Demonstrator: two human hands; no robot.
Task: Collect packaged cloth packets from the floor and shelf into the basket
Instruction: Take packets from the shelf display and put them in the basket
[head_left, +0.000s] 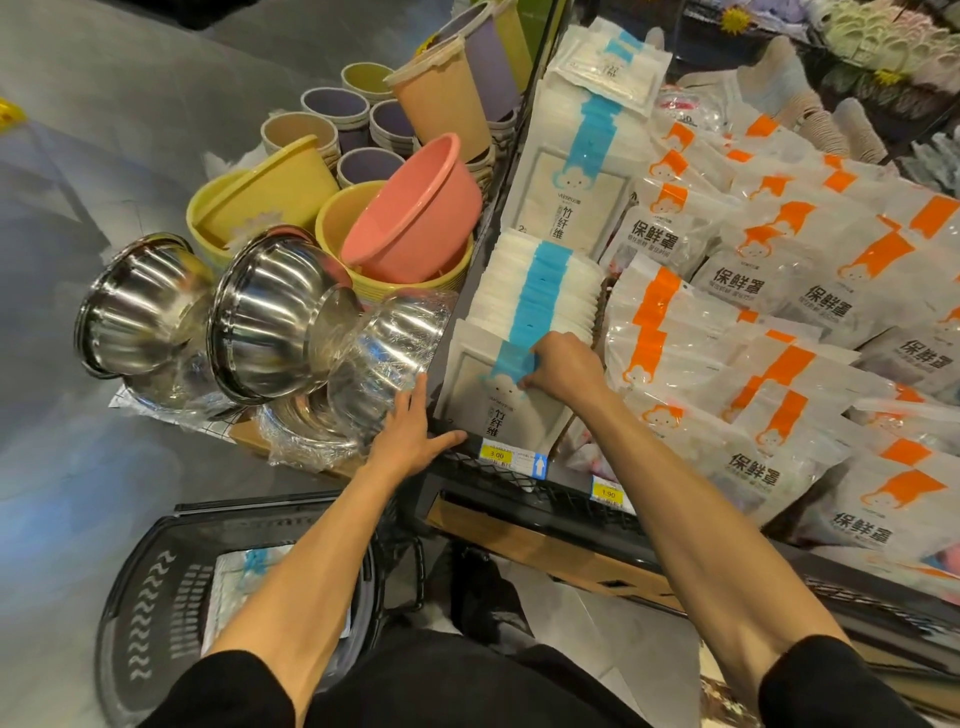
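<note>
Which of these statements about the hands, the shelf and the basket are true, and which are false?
1. The right hand grips the front cloth packet by its blue strip. True.
2. The left hand holds a steel bowl. False: it rests open, fingers straight, on the corner of the shelf.
3. The black basket is empty. False: a blue-striped packet already lies in it.
4. The pink basin sits tilted inside a yellow basin. True.
5. The orange-striped packets lie to the left of the blue-striped ones. False: they lie to their right.
</note>
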